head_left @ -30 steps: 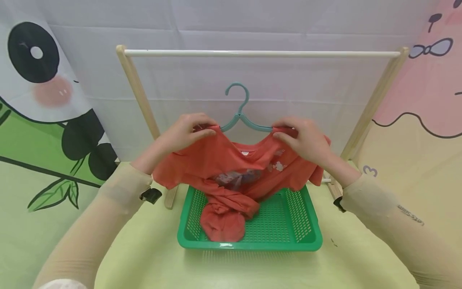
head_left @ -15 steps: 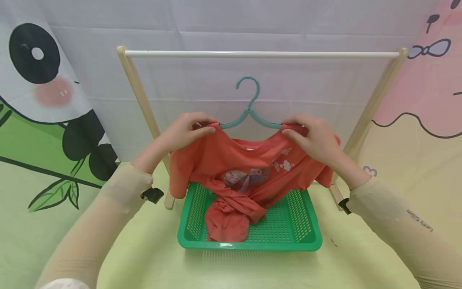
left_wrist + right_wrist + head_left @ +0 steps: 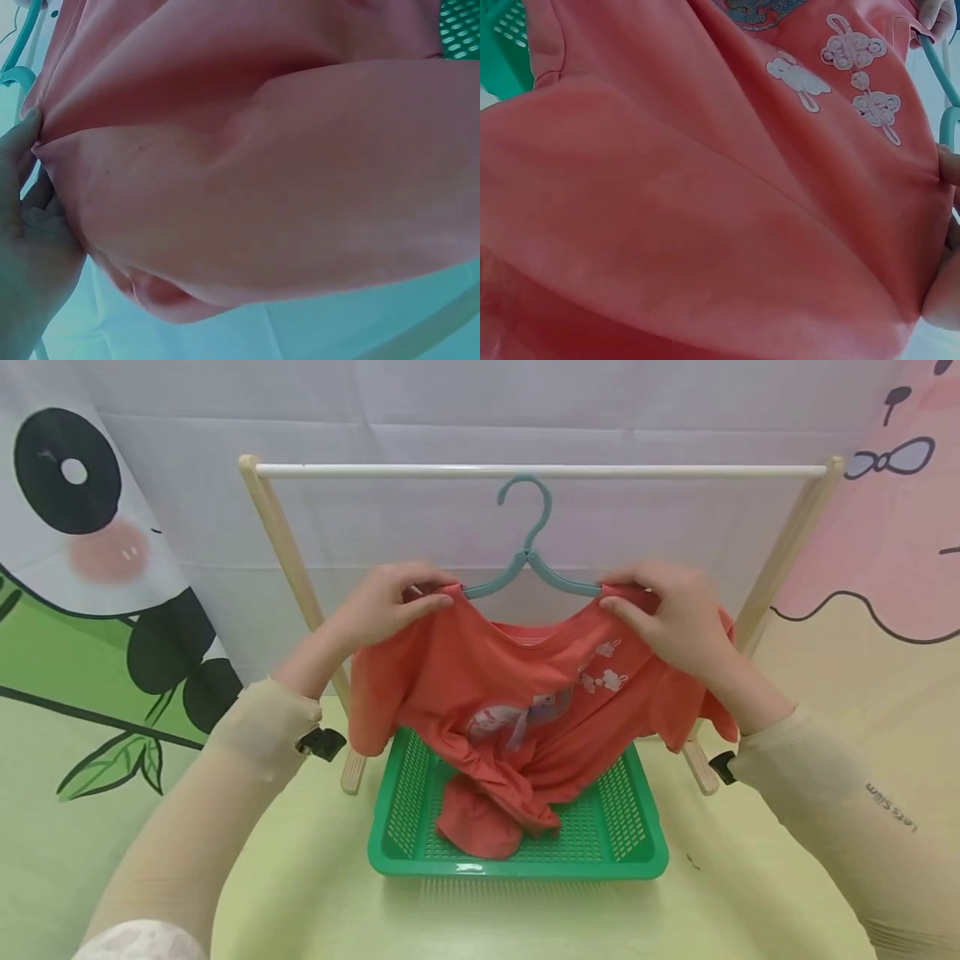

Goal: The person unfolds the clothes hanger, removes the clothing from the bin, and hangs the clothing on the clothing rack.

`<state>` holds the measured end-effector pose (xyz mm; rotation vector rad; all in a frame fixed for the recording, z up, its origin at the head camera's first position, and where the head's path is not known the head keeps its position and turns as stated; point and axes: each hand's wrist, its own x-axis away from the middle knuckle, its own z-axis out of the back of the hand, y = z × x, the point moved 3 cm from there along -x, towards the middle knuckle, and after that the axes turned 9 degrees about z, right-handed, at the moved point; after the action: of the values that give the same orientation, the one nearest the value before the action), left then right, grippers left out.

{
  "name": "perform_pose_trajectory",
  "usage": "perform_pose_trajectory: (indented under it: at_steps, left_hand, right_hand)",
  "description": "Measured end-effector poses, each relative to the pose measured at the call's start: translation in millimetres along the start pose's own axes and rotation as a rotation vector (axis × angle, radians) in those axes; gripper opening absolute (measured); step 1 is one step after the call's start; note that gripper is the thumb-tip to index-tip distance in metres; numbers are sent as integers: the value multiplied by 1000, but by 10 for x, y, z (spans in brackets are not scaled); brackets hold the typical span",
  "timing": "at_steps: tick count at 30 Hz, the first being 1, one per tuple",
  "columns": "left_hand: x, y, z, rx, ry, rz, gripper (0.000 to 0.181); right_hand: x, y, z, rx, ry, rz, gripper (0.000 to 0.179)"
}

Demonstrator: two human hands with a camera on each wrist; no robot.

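Observation:
A coral-red short-sleeved shirt with pale appliqués hangs spread on a teal clothes hanger. My left hand pinches one shoulder together with the hanger arm inside it, thumb in front. The other shoulder is pinched by my right hand in the same way. The hanger's hook stands up between the hands and overlaps the white rail in the head view. Below, the shirt's bunched lower part dips into a green basket. In the right wrist view white flower and rabbit patches show on the cloth.
The rail sits on a wooden frame, with a left post and a right post, behind the basket. Everything stands on a pale yellow-green table. A cloth backdrop with a cartoon panda hangs behind.
Both hands have raised the shirt and hanger, and the right hand has moved rightward, spreading the shoulders. The hook has risen from below the rail to its level, and the shirt's hem has lifted slightly.

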<state>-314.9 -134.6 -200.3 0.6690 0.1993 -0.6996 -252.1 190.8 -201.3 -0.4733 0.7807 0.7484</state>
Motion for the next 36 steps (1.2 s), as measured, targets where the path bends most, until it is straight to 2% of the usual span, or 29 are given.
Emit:
perform_pose_trajectory:
  at_steps: [3,8,16,22,25,27,33,36]
  left_hand:
    - [49,-80,-69,-1,-18,9,29]
    - [96,-180,-127,39,-27,45,28]
    - [117,-194,-138,76,11,61,26]
    - [170,-277,-112,91,59,156,27]
    - [232,-329,-32,85,123,189,28]
    - [282,-358,37,68,186,186,28]
    - [460,-460,260,70,472,166,26]
    - [580,-526,356,90,621,190,25]
  right_hand:
    - [94,34,-82,1,-14,19,25]
    - [184,69,-147,2,-34,5,26]
    - [182,46,-204,-3,-52,37,24]
    - [200,26,-222,5,-60,14,24]
    - [210,29,-215,0,-53,7,24]
    - [220,34,-211,-4,-49,5,24]
    - [235,53,-202,-3,-33,12,25]
    - [236,57,-206,4,-31,20,26]
